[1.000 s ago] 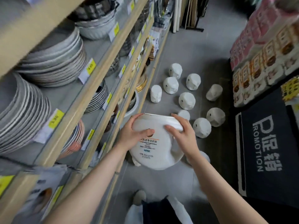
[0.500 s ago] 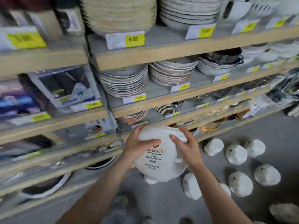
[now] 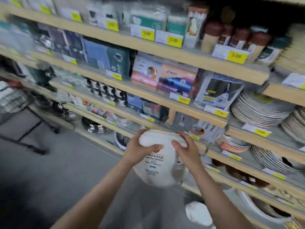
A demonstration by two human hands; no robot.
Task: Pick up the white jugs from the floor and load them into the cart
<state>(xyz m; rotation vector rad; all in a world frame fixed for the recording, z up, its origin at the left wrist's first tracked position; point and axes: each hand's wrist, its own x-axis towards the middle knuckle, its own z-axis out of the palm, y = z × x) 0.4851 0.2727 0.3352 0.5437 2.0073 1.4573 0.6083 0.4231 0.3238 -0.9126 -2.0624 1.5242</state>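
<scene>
I hold one white jug (image 3: pixel 155 164) with printed lettering in front of me at waist height, above the grey floor. My left hand (image 3: pixel 137 150) grips its upper left side with the thumb across the front. My right hand (image 3: pixel 185 150) grips its upper right side. Another white jug (image 3: pixel 198 212) stands on the floor below, near my right forearm. The wire cart (image 3: pixel 12 103) shows at the far left edge, blurred.
Wooden shelves (image 3: pixel 165 53) with boxed goods and yellow price tags run along the aisle straight ahead. Stacks of plates (image 3: pixel 257 111) fill the shelves at the right. The cart's dark frame (image 3: pixel 31 136) stands on grey floor at the left.
My view has swung left along the shelves, away from the group of jugs on the floor. The cart has come into sight at the left. Both hands still hold the same jug.
</scene>
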